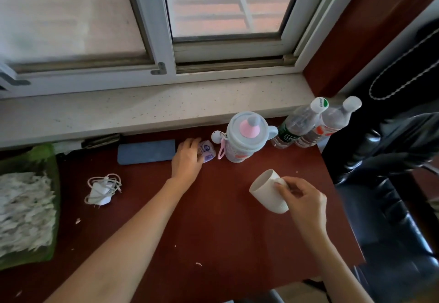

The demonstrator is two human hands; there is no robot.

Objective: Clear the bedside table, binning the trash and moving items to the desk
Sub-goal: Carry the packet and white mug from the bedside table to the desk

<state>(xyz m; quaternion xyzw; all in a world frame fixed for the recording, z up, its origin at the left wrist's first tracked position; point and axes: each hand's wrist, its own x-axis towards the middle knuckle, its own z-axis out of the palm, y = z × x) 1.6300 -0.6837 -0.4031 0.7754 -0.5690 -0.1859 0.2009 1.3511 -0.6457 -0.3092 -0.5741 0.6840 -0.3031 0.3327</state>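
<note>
No legible text on bottle labels.

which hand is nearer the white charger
Left. The left hand rests up and right of the white charger; the right hand, holding a white cup, is farther right.

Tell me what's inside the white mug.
The white mug hangs tilted from the right hand, mouth facing up-left. Only pale inner wall near the rim shows, with nothing visible there. Its bottom is hidden by the wall.
</note>
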